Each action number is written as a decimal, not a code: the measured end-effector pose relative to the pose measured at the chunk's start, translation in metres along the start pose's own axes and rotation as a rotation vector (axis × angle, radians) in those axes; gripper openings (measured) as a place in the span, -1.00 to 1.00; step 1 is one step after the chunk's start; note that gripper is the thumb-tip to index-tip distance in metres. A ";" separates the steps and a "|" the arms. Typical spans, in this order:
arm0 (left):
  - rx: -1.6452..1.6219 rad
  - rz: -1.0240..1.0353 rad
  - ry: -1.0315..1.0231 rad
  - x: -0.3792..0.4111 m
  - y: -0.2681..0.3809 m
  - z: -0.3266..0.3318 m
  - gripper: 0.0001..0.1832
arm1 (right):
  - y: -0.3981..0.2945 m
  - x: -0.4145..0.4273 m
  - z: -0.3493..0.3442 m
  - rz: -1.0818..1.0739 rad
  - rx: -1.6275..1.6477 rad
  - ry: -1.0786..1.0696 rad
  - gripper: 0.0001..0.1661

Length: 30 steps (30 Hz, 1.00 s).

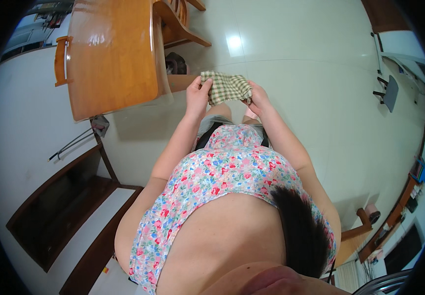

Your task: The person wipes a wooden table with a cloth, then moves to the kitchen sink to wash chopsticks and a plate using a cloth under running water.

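A green-and-cream checked cloth (228, 87) is stretched between my two hands, out in front of my body. My left hand (198, 96) pinches its left end, the thumb lying on top. At the opposite end, my right hand (259, 97) grips the cloth's edge, and part of those fingers is hidden behind the fabric. The cloth looks folded or doubled, with a slightly ragged lower edge. It hangs above the floor, just right of the corner of a wooden table (116, 55).
A clear cover overhangs the table's edge. Wooden chairs (183, 25) stand at its far side, with a dark bag (176, 63) beneath. A dark wooden bench (87, 206) lies to the left. Pale glossy tiles (308, 92) spread rightward towards a small grey stool (390, 93).
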State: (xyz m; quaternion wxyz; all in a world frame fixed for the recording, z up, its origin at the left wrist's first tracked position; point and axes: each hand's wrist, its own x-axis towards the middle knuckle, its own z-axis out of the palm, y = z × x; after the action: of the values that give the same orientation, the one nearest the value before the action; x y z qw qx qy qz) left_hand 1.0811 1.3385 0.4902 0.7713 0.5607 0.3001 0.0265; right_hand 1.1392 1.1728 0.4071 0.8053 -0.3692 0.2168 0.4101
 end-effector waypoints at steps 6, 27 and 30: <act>0.053 -0.003 0.050 0.000 0.015 -0.052 -0.86 | 0.022 0.015 0.042 -0.052 0.112 -0.074 -0.70; 0.001 -0.215 0.340 0.046 -0.045 -0.124 -0.85 | 0.035 0.084 0.047 -0.121 -0.506 0.252 -0.70; 0.007 -0.267 0.433 0.062 -0.081 -0.137 -0.84 | 0.055 0.111 0.019 -0.164 -0.786 0.317 -0.75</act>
State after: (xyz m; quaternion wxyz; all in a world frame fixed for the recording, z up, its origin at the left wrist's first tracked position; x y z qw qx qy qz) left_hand 1.0406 1.4478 0.3654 0.6839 0.4999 0.5297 0.0427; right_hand 1.1583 1.2641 0.3237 0.5903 -0.7222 0.1351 0.3344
